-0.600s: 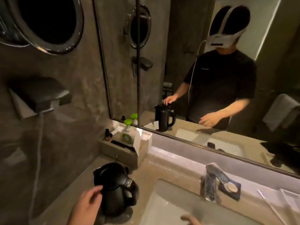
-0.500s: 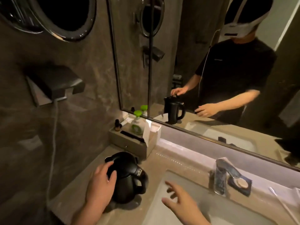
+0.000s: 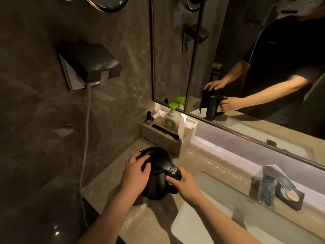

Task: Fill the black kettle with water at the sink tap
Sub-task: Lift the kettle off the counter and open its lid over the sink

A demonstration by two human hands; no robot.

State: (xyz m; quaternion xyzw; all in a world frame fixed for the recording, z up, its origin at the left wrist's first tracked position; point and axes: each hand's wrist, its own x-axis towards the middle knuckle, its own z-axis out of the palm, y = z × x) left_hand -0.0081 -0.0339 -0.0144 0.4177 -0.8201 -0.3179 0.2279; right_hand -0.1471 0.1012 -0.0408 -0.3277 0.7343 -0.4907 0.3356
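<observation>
Ideally, steady the body and lift by the handle, keeping the black kettle (image 3: 158, 175) level toward the tap (image 3: 270, 184). The right hand (image 3: 184, 184) is curled closed around the handle; the left hand (image 3: 136, 173) lies spread on the lid, gripping nothing. Beyond the right hand lies the sink (image 3: 211, 215); the kettle stands on the counter (image 3: 123, 191).

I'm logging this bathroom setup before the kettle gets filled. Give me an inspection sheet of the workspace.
Surface: stone counter, dry-looking.
Job's things: black kettle upright on the counter, lid shut; sink beside it; tap not running.
Clutter: organiser tray with green-capped bottle; soap dish.
Grippers: left hand on the lid; right hand grips the handle.
Cables: grey cord hanging from the wall box.
Surroundings: mirror, dark marble wall.
</observation>
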